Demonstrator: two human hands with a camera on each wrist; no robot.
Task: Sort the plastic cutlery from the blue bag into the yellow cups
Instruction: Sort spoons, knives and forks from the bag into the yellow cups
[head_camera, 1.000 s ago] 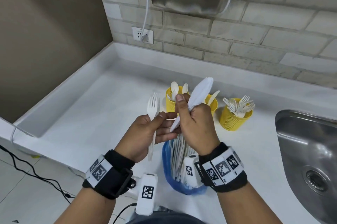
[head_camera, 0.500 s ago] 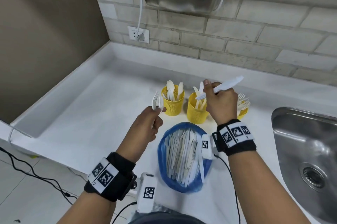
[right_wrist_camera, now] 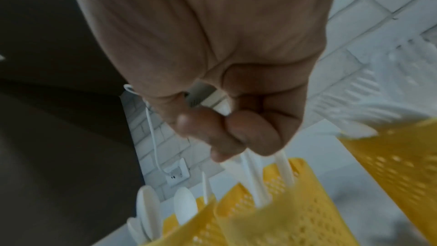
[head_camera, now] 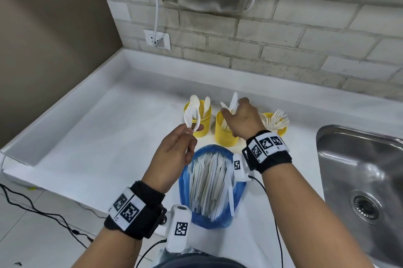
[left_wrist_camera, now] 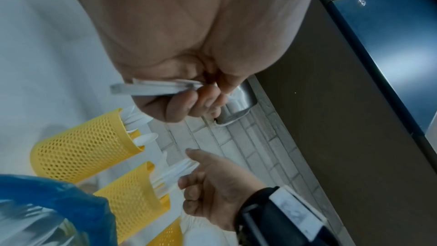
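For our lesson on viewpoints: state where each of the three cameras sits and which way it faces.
Head: on the head, facing down at the counter; both forearms and hands show.
Left wrist: along the left hand, which pinches cutlery; the right hand shows too.
Right wrist: along the right hand, facing the middle yellow cup.
Shared: all three show the middle yellow cup.
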